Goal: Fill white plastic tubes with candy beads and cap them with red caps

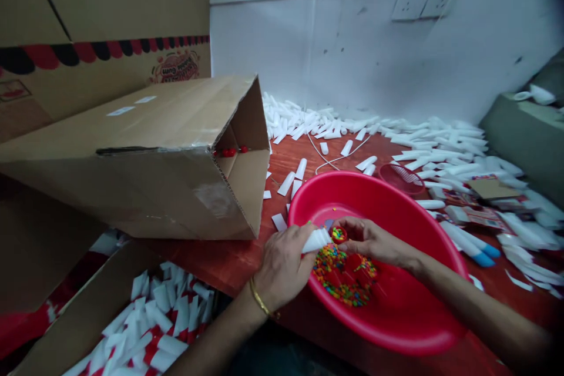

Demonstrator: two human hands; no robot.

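My left hand (286, 261) is closed around a white plastic tube (316, 241), held tilted over the near left part of a red basin (414, 305). Close to the tube's end, my right hand (372, 241) pinches a small red cup (339, 234) filled with colourful candy pieces. The tube's end and the cup are side by side; I cannot tell whether they touch. Below both hands, many small multicoloured candies (348, 294) lie in the basin, with some red pieces among them.
An open cardboard box (176, 188) lies sideways at left, red items inside. Below it, another carton holds white tubes with red ends (163, 317). Piles of white tubes (440, 141) line the wall. A red mesh sieve (402, 179) and blue-tipped tubes (478, 249) are beside the basin.
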